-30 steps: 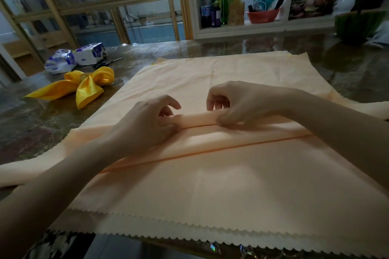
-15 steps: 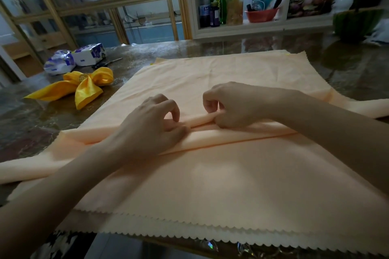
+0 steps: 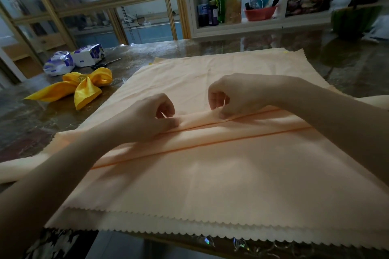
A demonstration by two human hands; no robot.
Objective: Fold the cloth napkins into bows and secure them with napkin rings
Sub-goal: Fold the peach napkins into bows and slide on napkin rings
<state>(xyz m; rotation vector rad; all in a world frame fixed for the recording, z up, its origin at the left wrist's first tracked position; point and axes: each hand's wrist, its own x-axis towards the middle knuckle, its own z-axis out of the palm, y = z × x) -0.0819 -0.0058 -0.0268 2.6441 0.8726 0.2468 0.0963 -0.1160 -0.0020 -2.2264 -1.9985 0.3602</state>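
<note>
Peach cloth, thin and limp: the peach napkin (image 3: 210,174) lies spread on the table (image 3: 31,124) in front of the person, on top of what looks like a stack of the same, pinked edges (image 3: 189,227) showing at the near side. Across its middle runs a raised fold (image 3: 200,121) with two creases just below it. The left hand (image 3: 145,120) has its fingers curled and thumb against them, pinching the fold at its left part. The right hand (image 3: 237,94) pinches the same fold just to the right, knuckles up. The two hands are near each other, not touching. Judgement: light, soft, no stiffness, so pleats will hold only while pinned or pinched. The weave looks smooth and may slide on the layers beneath. Best taken at the fold's crest, both hands, pressing the creases flat in between. A finished yellow bow (image 3: 84,88) with its ring (image 3: 82,79) sits well apart at far left, beside tissue packs (image 3: 73,59).
</note>
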